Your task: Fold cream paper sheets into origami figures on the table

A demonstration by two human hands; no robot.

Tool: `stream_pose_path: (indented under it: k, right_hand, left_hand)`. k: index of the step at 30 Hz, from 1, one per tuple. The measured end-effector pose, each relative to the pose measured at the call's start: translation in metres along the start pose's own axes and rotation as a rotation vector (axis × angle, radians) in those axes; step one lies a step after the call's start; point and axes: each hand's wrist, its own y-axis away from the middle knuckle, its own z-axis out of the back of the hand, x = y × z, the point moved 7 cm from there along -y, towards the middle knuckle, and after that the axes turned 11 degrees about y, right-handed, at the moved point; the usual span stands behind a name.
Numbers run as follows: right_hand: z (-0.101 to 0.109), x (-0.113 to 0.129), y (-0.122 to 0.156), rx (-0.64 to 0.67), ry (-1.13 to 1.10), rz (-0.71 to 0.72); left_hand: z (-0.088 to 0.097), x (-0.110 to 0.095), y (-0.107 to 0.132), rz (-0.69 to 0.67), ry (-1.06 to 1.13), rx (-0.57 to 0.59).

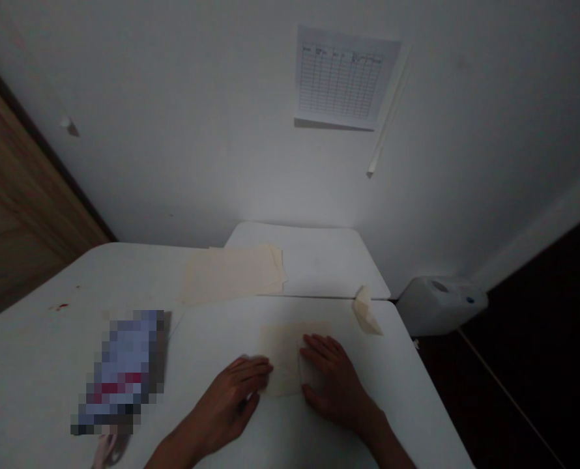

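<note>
A thin cream-coloured sheet of paper (284, 365) lies on the white table between my hands. At its left edge is my left hand (236, 394), fingers stretched toward the sheet and thumb apart below them. My right hand (329, 378) rests flat over the right side of the sheet, its fingers extended and slightly spread. A straight fold or edge line runs beside the right fingertips. Part of the paper's right side is hidden under that hand. A small folded cream paper piece (367, 312) stands at the table's right edge.
Cream sheets (234, 270) lie in a pile at the back left. A blurred-out bluish object (124, 368) is left of my hands on the white table (212, 345). A white plastic container (439, 303) stands right of the table. A printed chart (341, 78) hangs on the wall.
</note>
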Motion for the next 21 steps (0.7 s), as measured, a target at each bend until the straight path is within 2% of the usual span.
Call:
stream_pose_path:
  k: [8, 15, 21]
  right_hand:
    - [-0.002, -0.002, 0.001, 0.012, -0.016, -0.013]
    - [-0.003, -0.001, -0.001, 0.047, -0.026, -0.05]
    - [-0.006, -0.001, -0.001, 0.055, -0.022, -0.079]
  left_hand:
    - [0.006, -0.003, -0.006, -0.01, 0.051, -0.031]
    - [0.008, 0.002, -0.008, -0.023, 0.082, -0.101]
    - [0.009, 0.004, -0.013, 0.001, 0.103, -0.094]
